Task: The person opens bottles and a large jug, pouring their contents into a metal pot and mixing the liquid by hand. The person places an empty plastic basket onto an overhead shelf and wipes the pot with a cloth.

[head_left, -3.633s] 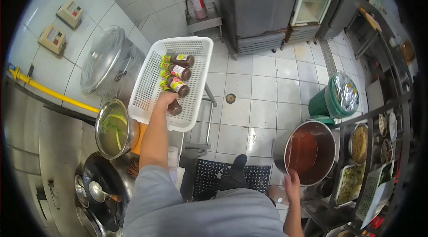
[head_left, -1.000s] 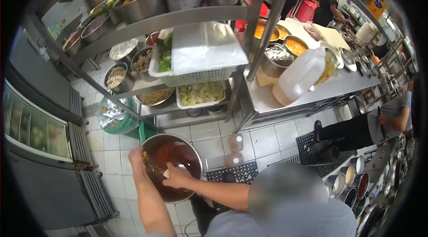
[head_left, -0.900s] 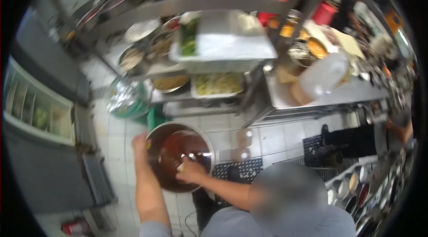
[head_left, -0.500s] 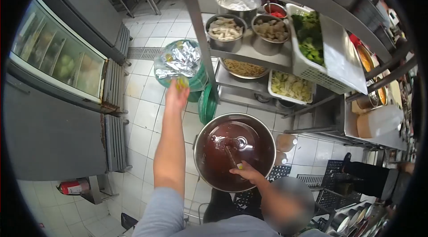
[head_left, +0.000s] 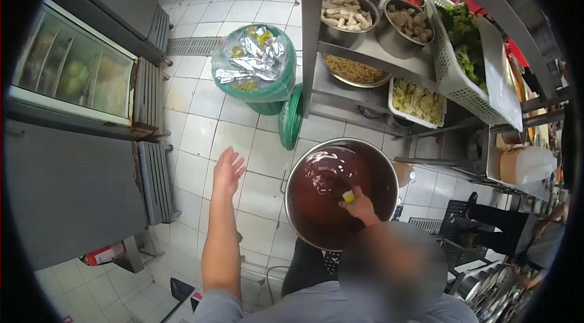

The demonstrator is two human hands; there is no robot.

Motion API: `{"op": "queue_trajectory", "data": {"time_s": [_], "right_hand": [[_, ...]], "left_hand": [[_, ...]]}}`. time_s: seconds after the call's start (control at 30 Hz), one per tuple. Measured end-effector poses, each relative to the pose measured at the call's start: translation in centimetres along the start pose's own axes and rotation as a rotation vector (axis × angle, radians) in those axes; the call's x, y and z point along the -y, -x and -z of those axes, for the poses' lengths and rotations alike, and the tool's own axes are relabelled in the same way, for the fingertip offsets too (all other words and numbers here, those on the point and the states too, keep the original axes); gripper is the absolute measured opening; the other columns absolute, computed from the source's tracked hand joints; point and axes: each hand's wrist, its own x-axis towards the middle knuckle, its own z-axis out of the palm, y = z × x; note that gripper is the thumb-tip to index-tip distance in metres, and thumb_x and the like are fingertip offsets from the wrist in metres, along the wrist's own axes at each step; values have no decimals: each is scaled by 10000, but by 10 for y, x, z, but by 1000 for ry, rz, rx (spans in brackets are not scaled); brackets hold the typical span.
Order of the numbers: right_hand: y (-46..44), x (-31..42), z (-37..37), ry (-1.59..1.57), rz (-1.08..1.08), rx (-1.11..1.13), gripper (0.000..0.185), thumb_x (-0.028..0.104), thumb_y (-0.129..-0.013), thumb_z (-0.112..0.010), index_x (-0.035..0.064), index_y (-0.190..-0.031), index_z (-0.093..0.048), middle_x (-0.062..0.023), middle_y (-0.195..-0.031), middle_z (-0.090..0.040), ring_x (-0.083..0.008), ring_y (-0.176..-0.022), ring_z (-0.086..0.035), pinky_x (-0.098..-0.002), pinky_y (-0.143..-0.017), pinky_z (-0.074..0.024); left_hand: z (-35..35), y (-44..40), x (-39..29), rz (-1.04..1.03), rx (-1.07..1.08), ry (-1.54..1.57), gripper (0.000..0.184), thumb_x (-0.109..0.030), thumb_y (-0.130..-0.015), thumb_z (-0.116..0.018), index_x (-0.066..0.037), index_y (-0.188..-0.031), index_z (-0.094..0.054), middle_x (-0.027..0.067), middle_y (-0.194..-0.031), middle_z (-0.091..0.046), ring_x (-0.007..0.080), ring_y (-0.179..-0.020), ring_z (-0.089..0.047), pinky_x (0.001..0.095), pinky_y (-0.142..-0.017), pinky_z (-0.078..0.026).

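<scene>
My left hand (head_left: 228,174) is open and empty above the floor tiles, left of a large steel pot (head_left: 291,225). Dark red-brown liquid (head_left: 319,201) with a shiny surface fills the lower part of the pot. Inside the rim at the right, my right hand (head_left: 360,206) is closed on a bottle, whose yellow-green neck wrap (head_left: 348,196) shows at the fingers. The bottle's body is hard to make out against the liquid. A green bin (head_left: 289,76) with a plastic liner and crumpled foil stands beyond the pot.
A green lid (head_left: 292,117) leans beside the bin. Shelving (head_left: 309,37) at the right holds pans of food and a white basket (head_left: 459,89) of greens. Grey fridges (head_left: 73,183) stand at the left. A co-worker (head_left: 508,219) is at the far right.
My left hand has come back from over the bin toward me, and the yellow-green piece at its fingers is gone. My right hand remains over the pot. The view has shifted slightly.
</scene>
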Motion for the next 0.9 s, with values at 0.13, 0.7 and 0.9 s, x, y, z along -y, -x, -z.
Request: {"op": "queue_trajectory", "data": {"time_s": [0.13,0.7,0.9], "right_hand": [[-30,2,-19,29,-46,-94,802,461,-715,-806,88,-1356,-502,-232,-1217,-666,-412,-1147,-636,-480,-974,-516],[-38,-19,-1,70,-44,-35,704,460,-704,-787,98,-1289,-638,-159,-1251,-679,-310,-1140,-669,-409,-974,-532],[-50,-48,3,94,103,-60,697,456,-710,-789,87,-1281,-638,-189,-1255,-669,-337,-1160,-654,-420,-979,-530]], "left_hand": [[74,40,36,53,-106,-93,683,-406,-989,-603,-87,-1534,-342,136,-1480,-480,287,-1265,-536,450,-1002,-444],[129,191,131,47,-337,-319,628,-407,-991,-594,-80,-1498,-417,98,-1433,-541,259,-1234,-567,394,-956,-453],[18,242,158,-50,-269,-167,608,-384,-982,-628,-16,-1443,-480,135,-1335,-601,233,-1149,-598,376,-977,-466]]}}
